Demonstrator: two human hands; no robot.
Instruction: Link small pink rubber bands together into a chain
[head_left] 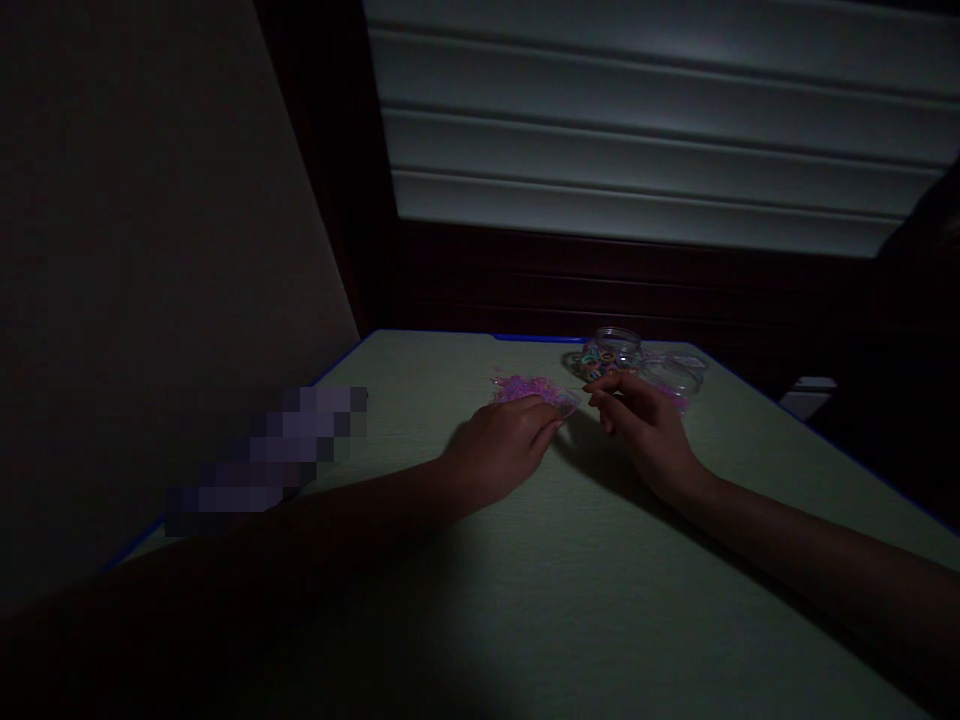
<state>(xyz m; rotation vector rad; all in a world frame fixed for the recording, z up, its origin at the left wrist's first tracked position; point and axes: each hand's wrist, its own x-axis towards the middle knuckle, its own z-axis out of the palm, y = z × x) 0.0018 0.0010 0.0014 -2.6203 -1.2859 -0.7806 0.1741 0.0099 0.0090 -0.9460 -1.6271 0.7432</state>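
Observation:
My left hand point(506, 445) is closed at the near edge of a pile of small pink and purple pieces point(521, 388). Its fingertips pinch a small clear, pinkish thing point(570, 403), too dim to name. Just to the right, my right hand point(641, 425) is raised over the table with thumb and index finger pinched together. A thin line shows at those fingertips, pointing toward the left hand; what it is stays unclear. Behind the right hand stands an open clear jar point(611, 355) with many coloured rings inside.
A clear round container point(675, 375) with pink pieces by it lies right of the jar. The pale green table point(570, 600) has a blue edge. A blurred-out object point(277, 450) is at the left edge. Beyond are a wall and slatted shutter.

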